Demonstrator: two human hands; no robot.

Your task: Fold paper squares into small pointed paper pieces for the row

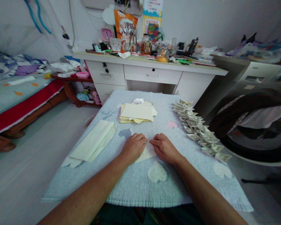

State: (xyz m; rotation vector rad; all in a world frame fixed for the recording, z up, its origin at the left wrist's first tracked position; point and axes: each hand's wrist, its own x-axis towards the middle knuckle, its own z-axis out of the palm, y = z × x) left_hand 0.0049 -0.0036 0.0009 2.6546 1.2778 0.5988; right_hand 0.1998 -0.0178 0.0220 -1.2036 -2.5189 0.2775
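On the near side of the card stack (138, 112), a small cream sheet (147, 153) lies on the table (133, 189). The left hand (134, 145), fingers bent close together, and the right hand (164, 149), index finger extended, touch it; whether either grip pinches, I cannot tell. Left of the stack rests folded paper (93, 140); right, folded pointed pieces (196, 128).

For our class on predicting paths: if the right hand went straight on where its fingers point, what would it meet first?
Most likely the left hand, facing the right hand across a small gap over the pale paper, though exact depth is hard to judge.
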